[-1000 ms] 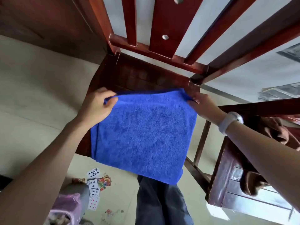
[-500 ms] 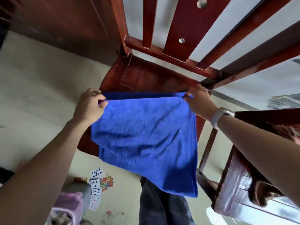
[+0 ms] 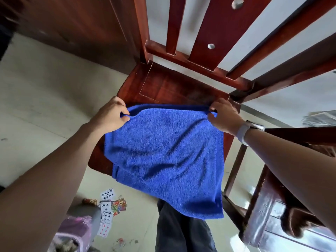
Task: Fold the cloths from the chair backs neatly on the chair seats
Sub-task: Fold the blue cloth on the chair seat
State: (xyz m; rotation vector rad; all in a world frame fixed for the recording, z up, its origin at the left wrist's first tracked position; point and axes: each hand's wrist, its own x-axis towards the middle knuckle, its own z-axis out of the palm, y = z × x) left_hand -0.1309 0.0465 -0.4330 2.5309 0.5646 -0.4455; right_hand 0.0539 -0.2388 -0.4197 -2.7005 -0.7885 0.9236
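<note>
A blue cloth (image 3: 167,153) hangs from my two hands over the front of a red-brown wooden chair seat (image 3: 163,86). My left hand (image 3: 111,114) pinches the cloth's far left corner. My right hand (image 3: 222,117), with a white watch band on the wrist, pinches the far right corner. The cloth's near edge droops past the seat's front edge, above my dark trousers. The slatted chair back (image 3: 205,33) rises behind the seat. A brown cloth (image 3: 298,222) lies on a second wooden chair at the right.
Playing cards (image 3: 108,210) lie scattered on the pale floor at the lower left, beside a pink bag (image 3: 72,231). The second chair (image 3: 269,211) stands close on the right. A dark wooden panel runs along the upper left.
Both hands lifted the cloth's far corners off the seat and drew them nearer to me. The cloth, which lay flat, now sags and hangs further over the seat's front edge.
</note>
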